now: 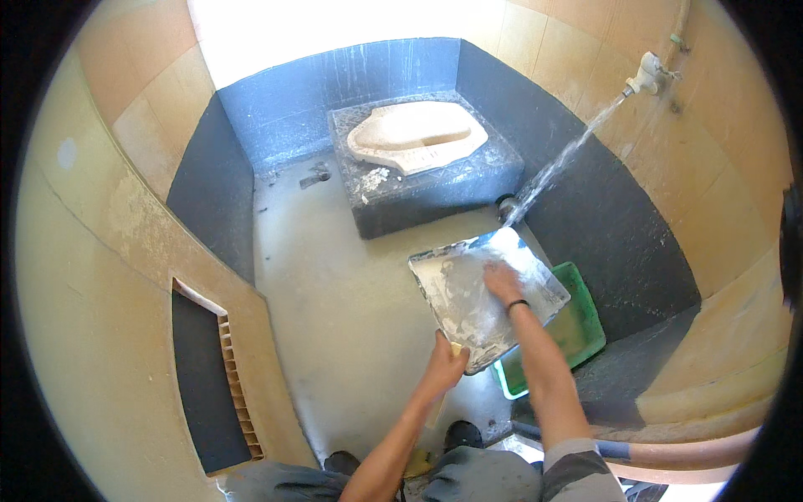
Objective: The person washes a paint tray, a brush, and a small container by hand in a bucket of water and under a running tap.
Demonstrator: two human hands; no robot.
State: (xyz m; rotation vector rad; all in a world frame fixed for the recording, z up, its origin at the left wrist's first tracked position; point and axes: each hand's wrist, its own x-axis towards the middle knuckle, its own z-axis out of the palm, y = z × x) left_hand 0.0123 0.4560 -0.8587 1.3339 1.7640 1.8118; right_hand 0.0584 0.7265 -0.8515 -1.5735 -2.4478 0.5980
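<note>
My left hand (447,364) grips the near left corner of a flat rectangular panel (456,289), its thumb along the edge beside a small yellowish patch. The panel is tilted, dark at its rim and covered with whitish smears. On its wet upper face rests my right hand (502,283), fingers curled down against the surface; whether something is under them is hidden. A dark band circles the right wrist. Running water (560,163) falls slantwise from a wall tap (648,75) and reaches the panel's far corner.
A green basin (590,314) holding murky liquid lies partly under the panel's right side. Beyond is a squat toilet (418,134) on a raised dark block (435,197). A drain hole (315,178) is in the wet floor. Walls close in on both sides.
</note>
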